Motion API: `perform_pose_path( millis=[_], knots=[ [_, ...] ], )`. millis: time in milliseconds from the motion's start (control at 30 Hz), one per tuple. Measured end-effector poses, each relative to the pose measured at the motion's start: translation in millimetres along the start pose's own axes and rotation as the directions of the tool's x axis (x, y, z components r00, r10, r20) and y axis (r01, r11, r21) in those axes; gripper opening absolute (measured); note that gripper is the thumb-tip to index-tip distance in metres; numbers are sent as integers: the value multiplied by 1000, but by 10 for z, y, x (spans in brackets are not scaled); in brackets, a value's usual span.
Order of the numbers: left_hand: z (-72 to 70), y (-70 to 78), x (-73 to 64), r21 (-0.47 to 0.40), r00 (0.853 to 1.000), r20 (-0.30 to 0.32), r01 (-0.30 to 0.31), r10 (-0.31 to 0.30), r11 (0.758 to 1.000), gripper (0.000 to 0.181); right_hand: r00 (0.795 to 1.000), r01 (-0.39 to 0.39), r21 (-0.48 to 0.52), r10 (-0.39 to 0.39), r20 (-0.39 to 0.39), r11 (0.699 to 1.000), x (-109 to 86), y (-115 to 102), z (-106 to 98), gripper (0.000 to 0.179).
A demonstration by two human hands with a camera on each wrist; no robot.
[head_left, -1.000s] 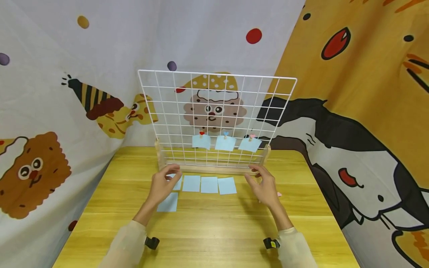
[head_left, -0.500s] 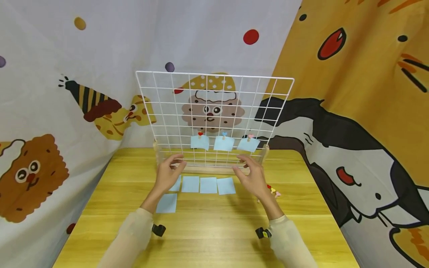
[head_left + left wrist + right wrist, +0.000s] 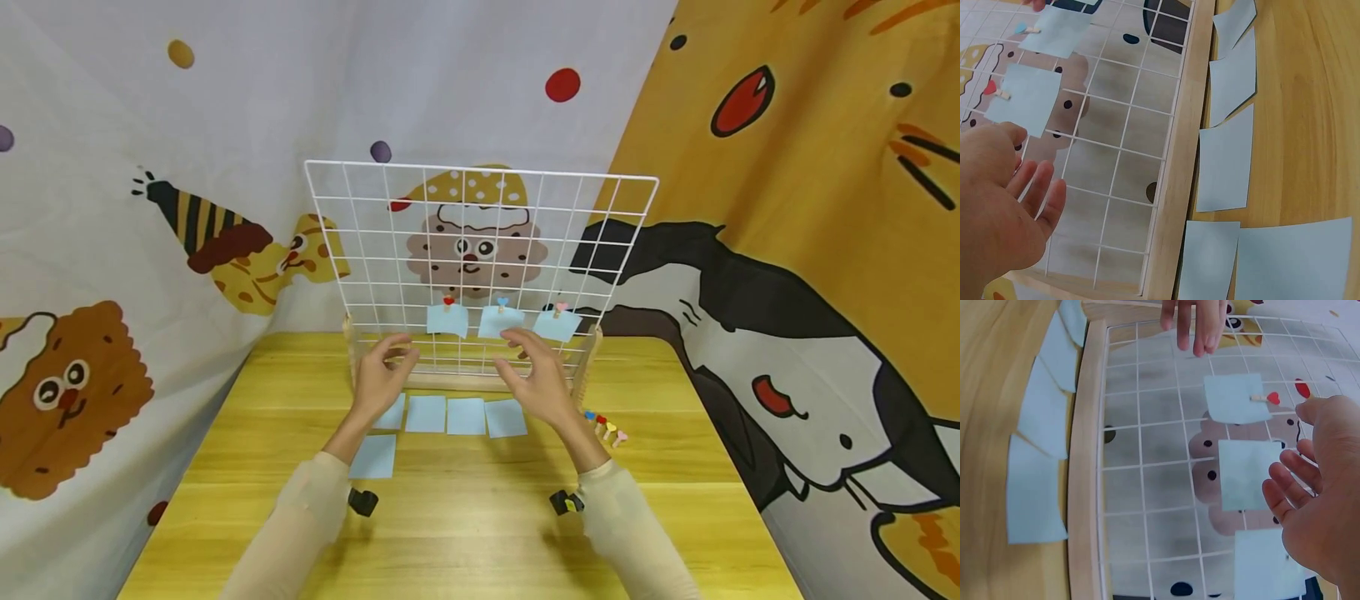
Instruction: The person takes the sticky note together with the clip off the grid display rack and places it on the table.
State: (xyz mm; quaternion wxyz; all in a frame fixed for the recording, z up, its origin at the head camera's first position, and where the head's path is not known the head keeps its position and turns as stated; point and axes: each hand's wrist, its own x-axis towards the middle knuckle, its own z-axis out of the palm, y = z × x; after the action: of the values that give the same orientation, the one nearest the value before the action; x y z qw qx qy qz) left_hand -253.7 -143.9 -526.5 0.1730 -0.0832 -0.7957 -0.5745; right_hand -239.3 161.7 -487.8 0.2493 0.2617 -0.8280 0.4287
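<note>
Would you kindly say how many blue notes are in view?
8: the left note, middle note and right note clipped on the white grid; a row of four notes on the table; one nearer note at left. More could be hidden.

Wire grid [image 3: 480, 170] bars way forward; wooden base [image 3: 457, 382] runs low along its foot. Free gap between left hand [image 3: 381, 377] and right hand [image 3: 537, 379]. Hung papers [image 3: 447, 320] cover grid squares near right hand. Flat papers [image 3: 426, 414] on table [image 3: 472, 525], passable above. Clips [image 3: 602, 423] lie right of right forearm [image 3: 583, 443].
</note>
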Motion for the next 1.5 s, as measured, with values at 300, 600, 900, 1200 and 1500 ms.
perform_pose_path(
  millis=[300, 600, 900, 1200, 1500],
  knots=[
    [66, 4, 70, -4, 1000, -13, 19, -19, 1000, 34, 998, 62, 50, -63, 5, 997, 244, -111, 162, 43],
    [181, 25, 156, -4, 1000, 3, 4, -3, 1000, 32, 992, 125, 22, -126, 15, 992, 439, -190, 287, 41],
    [243, 59, 233, 26, 1000, 4, -16, 16, 1000, 30, 991, 129, 24, -130, 45, 991, 556, -244, 348, 43],
    [323, 86, 301, 27, 1000, -29, 6, -5, 1000, 22, 987, 149, -5, -148, 53, 989, 660, -280, 395, 43],
    [329, 121, 311, 45, 999, -48, 10, -8, 999, 19, 987, 148, -32, -145, 68, 989, 746, -266, 442, 44]
  ],
)
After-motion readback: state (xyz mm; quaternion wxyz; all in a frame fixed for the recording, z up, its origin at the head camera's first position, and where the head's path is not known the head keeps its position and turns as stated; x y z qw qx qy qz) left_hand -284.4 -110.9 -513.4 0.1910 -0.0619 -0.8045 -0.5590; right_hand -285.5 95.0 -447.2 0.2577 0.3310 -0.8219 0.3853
